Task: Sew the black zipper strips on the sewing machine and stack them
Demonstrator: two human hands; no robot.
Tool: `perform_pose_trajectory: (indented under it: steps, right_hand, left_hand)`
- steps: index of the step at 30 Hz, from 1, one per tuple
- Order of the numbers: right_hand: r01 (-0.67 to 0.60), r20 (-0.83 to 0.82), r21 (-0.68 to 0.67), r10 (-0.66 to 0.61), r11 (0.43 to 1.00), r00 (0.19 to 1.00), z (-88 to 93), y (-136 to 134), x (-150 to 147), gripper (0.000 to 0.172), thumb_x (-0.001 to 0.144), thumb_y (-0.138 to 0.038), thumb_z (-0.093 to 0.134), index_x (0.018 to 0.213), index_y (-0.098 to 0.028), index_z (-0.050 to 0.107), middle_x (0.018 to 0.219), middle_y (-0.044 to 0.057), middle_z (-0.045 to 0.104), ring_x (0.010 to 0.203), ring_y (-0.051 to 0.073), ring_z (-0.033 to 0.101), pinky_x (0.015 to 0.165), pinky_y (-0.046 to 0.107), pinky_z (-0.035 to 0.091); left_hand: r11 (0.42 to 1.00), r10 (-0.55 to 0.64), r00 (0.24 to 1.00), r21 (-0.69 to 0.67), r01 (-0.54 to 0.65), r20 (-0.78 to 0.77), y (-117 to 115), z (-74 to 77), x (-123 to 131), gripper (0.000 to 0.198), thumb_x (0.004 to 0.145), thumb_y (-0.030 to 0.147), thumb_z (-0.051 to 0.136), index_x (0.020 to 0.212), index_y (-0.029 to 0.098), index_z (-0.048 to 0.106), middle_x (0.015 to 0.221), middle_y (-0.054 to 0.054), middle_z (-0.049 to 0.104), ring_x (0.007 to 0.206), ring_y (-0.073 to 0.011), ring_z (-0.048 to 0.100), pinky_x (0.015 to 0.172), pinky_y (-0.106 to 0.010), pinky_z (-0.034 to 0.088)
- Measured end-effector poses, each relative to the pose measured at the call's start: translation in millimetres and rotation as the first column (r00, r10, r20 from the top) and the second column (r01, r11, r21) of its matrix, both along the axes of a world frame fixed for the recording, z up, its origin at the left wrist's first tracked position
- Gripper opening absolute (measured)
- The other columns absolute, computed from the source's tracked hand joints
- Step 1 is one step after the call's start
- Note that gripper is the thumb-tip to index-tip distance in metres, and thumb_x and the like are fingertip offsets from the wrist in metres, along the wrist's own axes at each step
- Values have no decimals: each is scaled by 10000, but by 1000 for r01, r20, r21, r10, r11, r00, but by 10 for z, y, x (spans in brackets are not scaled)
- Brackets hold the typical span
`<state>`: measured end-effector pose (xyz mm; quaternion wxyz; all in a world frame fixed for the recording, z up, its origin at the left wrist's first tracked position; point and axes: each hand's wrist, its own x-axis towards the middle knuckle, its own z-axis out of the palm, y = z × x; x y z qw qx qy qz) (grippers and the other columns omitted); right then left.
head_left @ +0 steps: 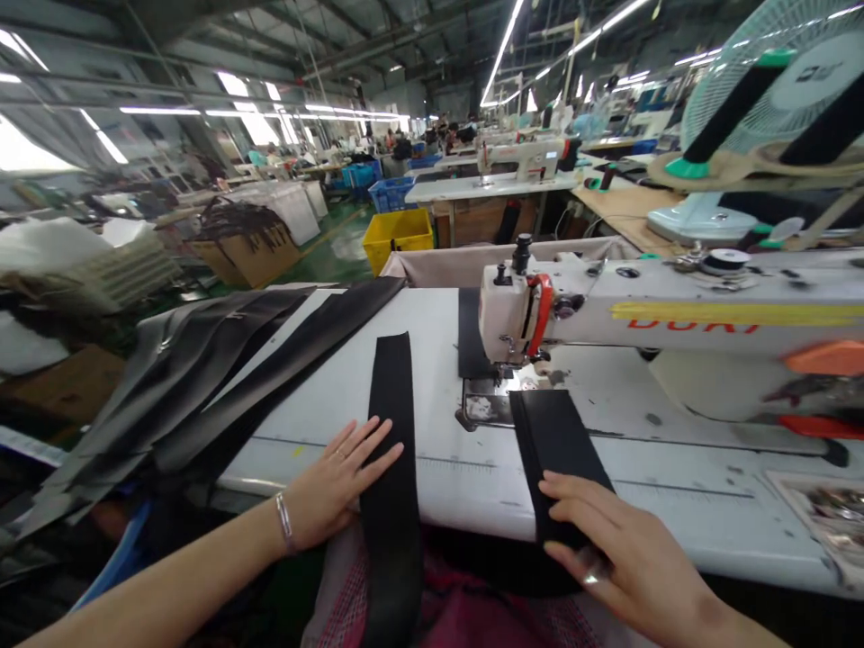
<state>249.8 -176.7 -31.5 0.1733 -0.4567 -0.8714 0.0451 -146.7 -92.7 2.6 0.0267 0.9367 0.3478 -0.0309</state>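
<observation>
My left hand (344, 472) lies with fingers stretched out on a long black strip (392, 396). That strip crosses the white table edge and hangs down toward my lap. My right hand (617, 540) grips the near end of a wider black strip (557, 432), fingers on top and thumb low at its edge. A folded or stitched line runs along this strip's left side. Its far end lies just in front of the presser foot of the sewing machine (513, 315). Something small and shiny shows at my right fingers; I cannot make out what it is.
Several dark strips (222, 351) are heaped on the table's left side. Another black piece (472, 333) lies behind the needle area. A metal tray (827, 508) holds small parts at right. Beyond stand a yellow bin (398, 236), thread cones and a fan (803, 81).
</observation>
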Motion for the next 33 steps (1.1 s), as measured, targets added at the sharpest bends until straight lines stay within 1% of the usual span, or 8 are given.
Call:
perform_pose_trajectory:
  steps: [5, 8, 11, 14, 18, 20, 23, 33]
  right_hand:
    - [314, -59, 25, -312, 949, 948, 79, 433, -138, 350, 918, -363, 498, 1247, -249, 536, 1340, 58, 514, 1217, 232, 483, 960, 437, 474]
    - [271, -15, 58, -271, 961, 963, 64, 635, -187, 415, 917, -350, 500, 1319, -249, 486, 1357, 47, 502, 1232, 225, 465, 977, 438, 459]
    - [147, -28, 37, -146, 988, 989, 87, 754, -189, 341, 935, -309, 464, 1265, -260, 539, 1273, 27, 574, 1173, 188, 513, 983, 403, 455]
    - [170, 14, 46, -170, 984, 985, 122, 802, -192, 359, 922, -337, 483, 1270, -265, 538, 1362, 36, 497, 1237, 225, 452, 994, 441, 438]
    - [174, 64, 26, -176, 984, 982, 136, 804, -205, 385, 922, -338, 472, 1293, -246, 517, 1414, 29, 442, 1296, 230, 378, 1027, 431, 405]
    - [176, 70, 12, -177, 984, 982, 137, 800, -206, 391, 910, -320, 481, 1290, -238, 517, 1409, 26, 447, 1306, 222, 363, 1038, 416, 396]
    - [185, 77, -12, -183, 983, 980, 149, 799, -203, 404, 887, -302, 499, 1284, -231, 519, 1407, 21, 451, 1316, 214, 346, 1042, 399, 394]
    - [200, 85, -38, -196, 979, 977, 159, 813, -201, 386, 887, -313, 505, 1262, -222, 527, 1423, 8, 431, 1318, 208, 335, 1053, 393, 384]
  left_hand:
    - [971, -237, 967, 47, 233, 94, 2, -141, 185, 757, 811, 173, 553, 1466, 343, 214, 1453, -37, 394, 1248, -257, 431, 1095, -474, 263]
    - [998, -30, 985, 55, 21, 168, 478, -30, 239, 705, 783, 264, 609, 1432, 298, 334, 1488, -94, 296, 1286, -318, 365, 1066, -507, 289]
    - [981, 172, 956, 42, -187, 237, 1005, 61, 331, 580, 792, 232, 603, 1354, 269, 466, 1351, -110, 434, 1192, -294, 445, 1014, -485, 362]
    - [997, 48, 951, 37, -62, 304, 1226, 53, 617, 494, 873, 207, 515, 1357, 285, 455, 1263, -70, 516, 1143, -220, 482, 1024, -424, 378]
    - [921, -384, 850, 88, 379, 361, 1070, -51, 1194, 462, 941, 178, 376, 1403, 185, 371, 1433, -108, 398, 1326, -205, 346, 1109, -408, 302]
    - [874, -478, 827, 60, 483, 296, 976, -100, 1400, 526, 900, 249, 459, 1402, 128, 358, 1449, -150, 368, 1353, -238, 312, 1130, -420, 272]
    - [875, -471, 844, 15, 484, 258, 937, -143, 1508, 675, 826, 340, 553, 1420, 126, 315, 1457, -164, 348, 1352, -266, 314, 1134, -439, 261]
    - [905, -404, 886, -45, 424, 228, 947, -133, 1415, 618, 854, 221, 492, 1435, 236, 282, 1511, -86, 262, 1390, -234, 241, 1151, -436, 218]
